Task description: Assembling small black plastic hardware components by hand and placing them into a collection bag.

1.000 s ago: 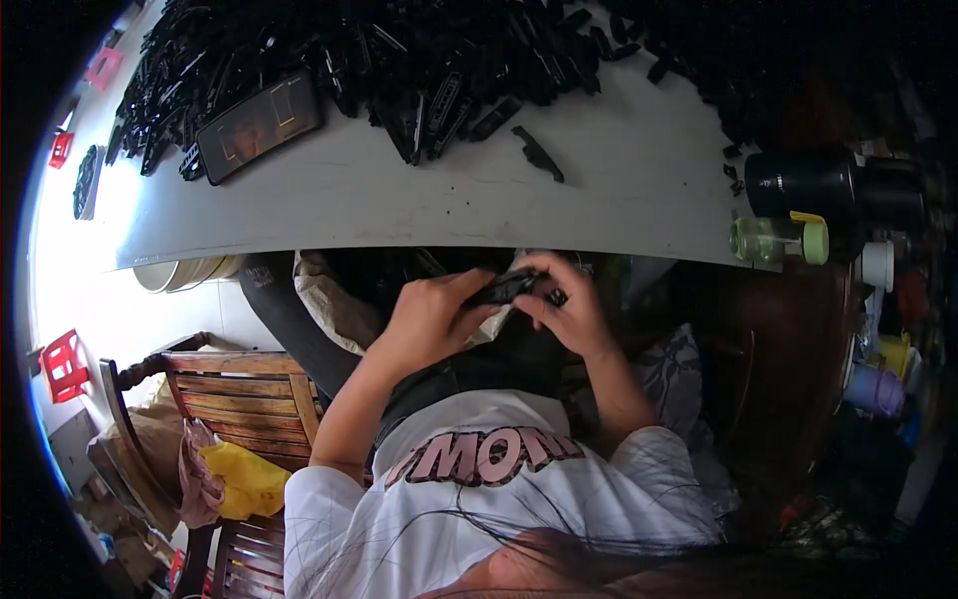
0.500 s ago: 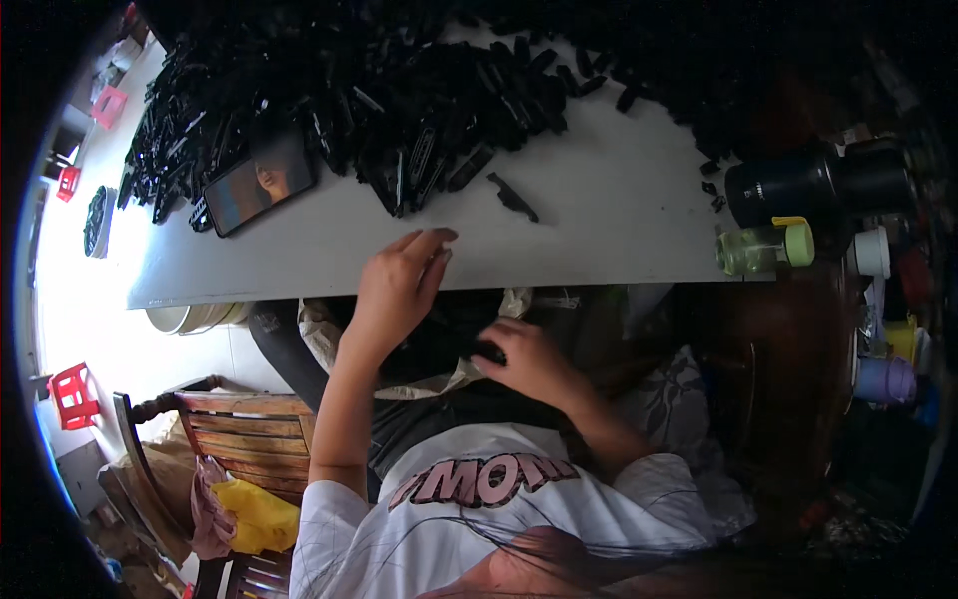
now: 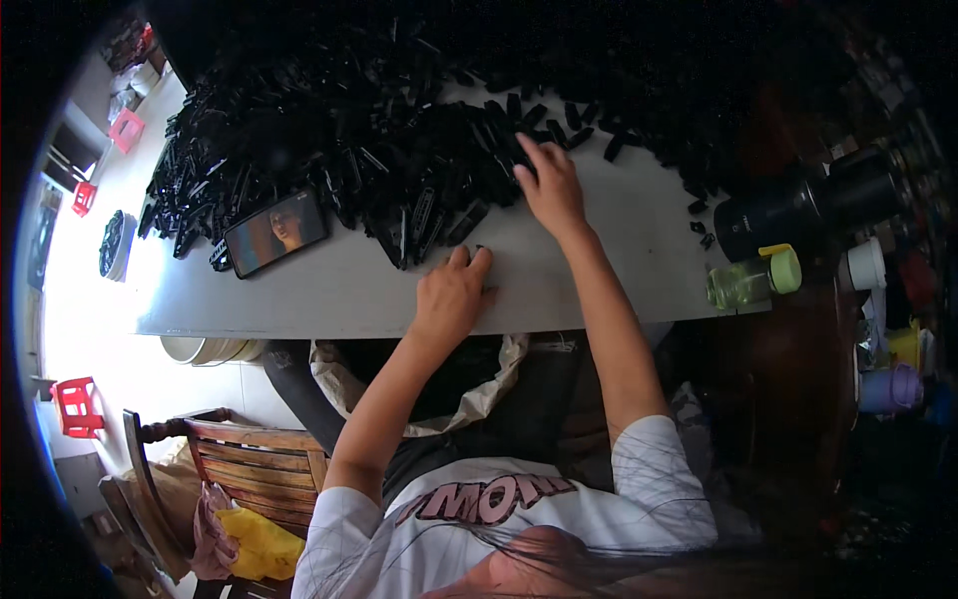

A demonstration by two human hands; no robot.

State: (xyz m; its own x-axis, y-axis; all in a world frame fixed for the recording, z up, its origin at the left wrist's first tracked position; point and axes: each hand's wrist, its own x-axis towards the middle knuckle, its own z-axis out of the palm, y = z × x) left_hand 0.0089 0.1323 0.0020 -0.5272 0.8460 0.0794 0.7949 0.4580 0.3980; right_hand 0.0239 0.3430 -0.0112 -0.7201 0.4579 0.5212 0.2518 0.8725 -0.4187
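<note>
Half a second ago the right hand (image 3: 554, 190) was down by the cloth sack (image 3: 483, 401); now it is up at the edge of the heap of black parts (image 3: 289, 130), well to the right of the phone (image 3: 276, 234). The left hand (image 3: 449, 298), then raised, now rests on the table (image 3: 619, 265), right of the phone and slightly nearer the person. Its fingers are bent, a dark tip (image 3: 480, 247) showing just past them (perhaps the loose part seen there earlier); I cannot tell if it grips anything. The right thumb and forefinger stand apart, but dark against dark hides any hold. Behind the phone, the heap fades into shadow. Large pink letters cross the white shirt (image 3: 399, 554), nearer the person than the phone, partly lost in folds
</note>
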